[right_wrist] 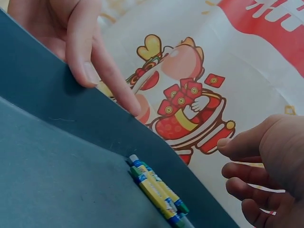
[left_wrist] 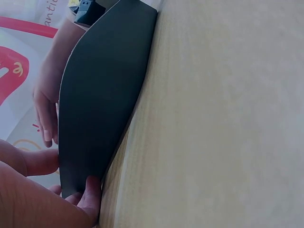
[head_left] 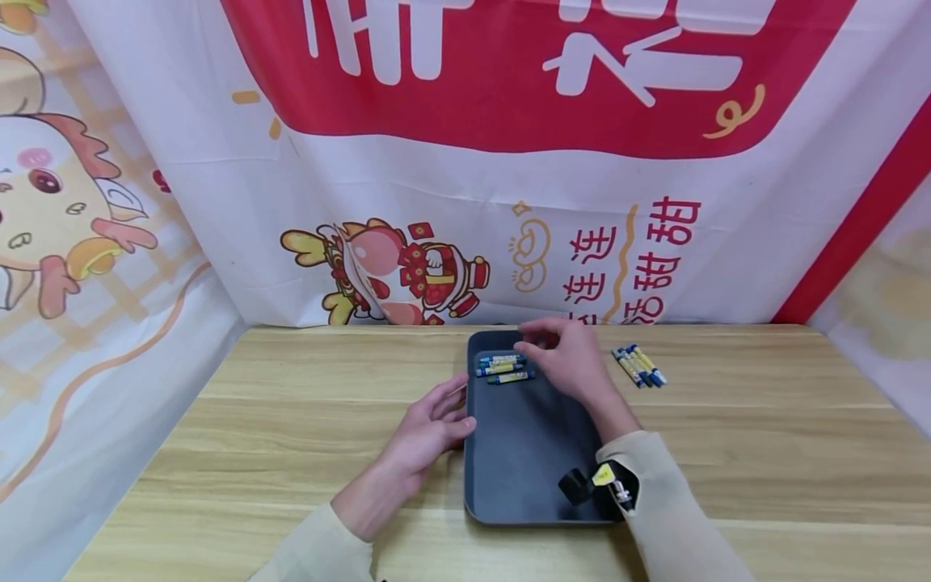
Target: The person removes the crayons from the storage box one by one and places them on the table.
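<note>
Crayons inside the dark tray, more crayons on the table to its right.
Clustered at the tray's far left; side by side on the table. Probably light, stiff, apt to roll and brittle under bending; best pinched mid-barrel, across the wrapper. At the tray's far end, right grip loosely bent, thumb apart from fingers, with nothing visible between. At the tray's left side, left grip spread, touching the rim. Hidden behind the right grip: far right corner of the tray. Cut off in the right wrist view: lower crayon ends. Too small to read: wrapper print.
</note>
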Demonstrator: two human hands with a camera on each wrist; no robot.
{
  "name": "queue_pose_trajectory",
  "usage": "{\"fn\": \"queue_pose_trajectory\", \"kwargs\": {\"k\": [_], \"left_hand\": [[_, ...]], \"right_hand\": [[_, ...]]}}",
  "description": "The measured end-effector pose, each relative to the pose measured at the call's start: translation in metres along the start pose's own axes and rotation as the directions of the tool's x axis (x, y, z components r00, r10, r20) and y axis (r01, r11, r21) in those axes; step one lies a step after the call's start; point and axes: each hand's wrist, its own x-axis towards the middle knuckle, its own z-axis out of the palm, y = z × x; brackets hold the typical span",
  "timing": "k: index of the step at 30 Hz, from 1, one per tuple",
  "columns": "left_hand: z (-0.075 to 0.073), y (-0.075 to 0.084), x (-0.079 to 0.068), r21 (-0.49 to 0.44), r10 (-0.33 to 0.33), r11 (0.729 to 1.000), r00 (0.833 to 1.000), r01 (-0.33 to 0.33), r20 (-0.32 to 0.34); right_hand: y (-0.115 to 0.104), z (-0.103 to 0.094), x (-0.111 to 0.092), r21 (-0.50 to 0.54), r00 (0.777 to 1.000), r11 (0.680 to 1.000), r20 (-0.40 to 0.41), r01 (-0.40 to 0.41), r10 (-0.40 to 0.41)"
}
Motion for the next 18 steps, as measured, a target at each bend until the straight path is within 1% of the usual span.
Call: {"fn": "queue_pose_trajectory", "kwargs": {"k": [2,9,15,18], "left_hand": [[0.0,0.0,0.0,-0.001,0.0,1.0,1.0,0.0,0.001],[0.0,-0.001,0.001,-0.003,0.002,1.0,1.0,-0.002,0.003],[0.0,-0.001,0.001,0.0,-0.004,1.0,1.0,0.004,0.002],[0.0,0.0,0.0,0.003,-0.004,1.0,1.0,0.004,0.004]], "right_hand": [[0.002,0.002,0.0,0.008,1.0,1.0,0.012,-0.003,0.002],[0.011,0.009,0.002,0.067,0.995,0.996,0.089,-0.058,0.052],[0.017,0.011,0.003,0.051,0.985,0.996,0.159,-0.072,0.063],[0.018,0.012,0.004,0.035,0.981,0.996,0.179,-0.086,0.078]]}}
